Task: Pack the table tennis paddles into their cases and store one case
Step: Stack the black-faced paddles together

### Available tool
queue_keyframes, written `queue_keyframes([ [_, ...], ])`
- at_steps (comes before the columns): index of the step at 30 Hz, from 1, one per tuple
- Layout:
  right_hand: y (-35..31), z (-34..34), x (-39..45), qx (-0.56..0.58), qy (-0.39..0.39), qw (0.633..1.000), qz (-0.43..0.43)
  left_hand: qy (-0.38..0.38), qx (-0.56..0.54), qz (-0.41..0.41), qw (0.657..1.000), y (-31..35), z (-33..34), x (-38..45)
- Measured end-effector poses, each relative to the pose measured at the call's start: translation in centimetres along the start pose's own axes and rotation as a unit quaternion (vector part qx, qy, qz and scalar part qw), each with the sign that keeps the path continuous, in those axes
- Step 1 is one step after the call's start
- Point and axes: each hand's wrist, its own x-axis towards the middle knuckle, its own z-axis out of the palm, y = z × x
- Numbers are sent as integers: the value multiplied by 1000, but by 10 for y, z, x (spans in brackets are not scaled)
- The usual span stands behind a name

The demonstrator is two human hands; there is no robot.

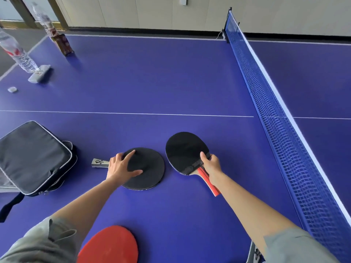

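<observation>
The left hand [121,166] lies spread on a black paddle [146,168] that rests flat on the blue desk [152,82], fingers straight across the near-left part of the round face, thumb out toward the middle; its pale handle [99,162] sticks out to the left, just past the hand; the right hand [209,164] grips a second black paddle [185,151] where blade meets handle, thumb on the face and fingers curled round the neck, the red handle [209,184] running back under the wrist; the two paddles lie just beside each other, apart by a narrow gap; a black case [32,156] with pale piping sits at the desk's left edge, near the pale handle; a red paddle face [110,245] shows at the near edge between the forearms; the blue net [275,114] crosses on the right; two clear bottles [17,52] stand far left.
</observation>
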Motion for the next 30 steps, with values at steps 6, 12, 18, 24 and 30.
queue_keyframes([
  [6,2,7,-10,27,34,999,-4,-23,8,-52,998,2,-11,14],
  [12,8,3,-30,17,57,998,0,-54,-61,-88,993,-6,-27,6],
  [18,14,-8,-64,30,65,997,-2,0,-195,-79,978,1,-52,-17],
  [24,23,-22,-92,128,64,990,5,38,-522,-186,831,38,-15,-59],
  [30,44,-33,-104,208,77,974,41,32,-610,-303,731,97,63,-112],
])
